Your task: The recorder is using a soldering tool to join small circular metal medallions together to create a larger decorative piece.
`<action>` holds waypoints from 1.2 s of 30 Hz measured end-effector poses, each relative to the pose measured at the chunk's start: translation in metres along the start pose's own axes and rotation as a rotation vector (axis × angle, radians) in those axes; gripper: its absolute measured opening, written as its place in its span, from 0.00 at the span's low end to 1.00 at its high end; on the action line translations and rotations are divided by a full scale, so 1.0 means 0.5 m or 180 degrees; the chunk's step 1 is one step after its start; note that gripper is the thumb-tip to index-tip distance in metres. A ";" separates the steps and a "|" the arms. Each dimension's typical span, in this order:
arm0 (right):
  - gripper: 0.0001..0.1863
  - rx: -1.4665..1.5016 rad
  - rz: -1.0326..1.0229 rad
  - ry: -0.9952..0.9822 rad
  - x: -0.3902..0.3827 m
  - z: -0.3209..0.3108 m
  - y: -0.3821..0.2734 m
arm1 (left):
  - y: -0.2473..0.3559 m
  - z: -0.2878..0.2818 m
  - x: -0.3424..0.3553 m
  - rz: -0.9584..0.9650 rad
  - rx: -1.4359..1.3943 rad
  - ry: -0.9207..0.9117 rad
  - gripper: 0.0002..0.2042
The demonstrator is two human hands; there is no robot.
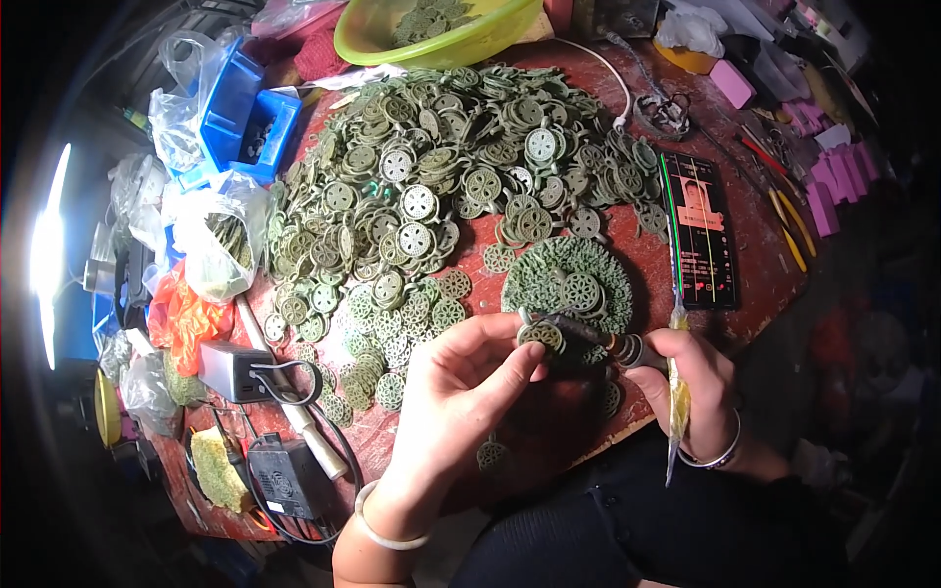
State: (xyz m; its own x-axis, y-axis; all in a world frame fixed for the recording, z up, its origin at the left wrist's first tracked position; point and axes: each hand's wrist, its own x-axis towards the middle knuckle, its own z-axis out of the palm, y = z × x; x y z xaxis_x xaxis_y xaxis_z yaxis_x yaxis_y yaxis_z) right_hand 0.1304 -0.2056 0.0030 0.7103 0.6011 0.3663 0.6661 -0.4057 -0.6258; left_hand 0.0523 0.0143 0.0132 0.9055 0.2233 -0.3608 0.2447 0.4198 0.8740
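My left hand (459,384) pinches a small round green openwork pendant (542,339) between thumb and fingertips. In my right hand (702,380) is a pen-like tool (585,330) with a dark tapering tip and a ringed collar. Its tip meets the upper edge of the held pendant; whether it touches, I cannot tell. A long thin stick with a yellowish wrapped part (678,404) also runs along the right hand's fingers. Just beyond both hands lies a round green tufted pad (619,284), bearing a few similar pendants (580,291).
A big heap of green pendants (392,211) covers the red table (765,260). A yellow-green basin (500,39) stands behind it. To the right lie a lit phone (698,230) and yellow-handled pliers (792,230). Blue bins (235,118), a grey box (233,372) and a black adapter (284,475) are left.
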 end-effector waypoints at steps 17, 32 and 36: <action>0.17 0.0013 0.0017 0.0025 0.000 0.003 0.000 | -0.001 -0.001 0.000 -0.0006 -0.0046 -0.0031 0.10; 0.16 0.0007 0.0066 0.0046 -0.002 0.003 0.000 | -0.002 -0.001 0.001 -0.0029 -0.0118 -0.0030 0.10; 0.15 0.0035 0.0044 0.0070 0.000 0.001 -0.002 | -0.002 -0.003 0.002 -0.0043 -0.0090 -0.0039 0.10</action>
State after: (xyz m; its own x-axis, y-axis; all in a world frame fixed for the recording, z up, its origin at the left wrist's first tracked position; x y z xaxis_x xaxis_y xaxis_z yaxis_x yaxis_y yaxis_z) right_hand 0.1296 -0.2047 0.0033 0.7244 0.5801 0.3725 0.6537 -0.4063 -0.6384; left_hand 0.0525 0.0155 0.0116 0.9064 0.2068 -0.3684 0.2473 0.4473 0.8595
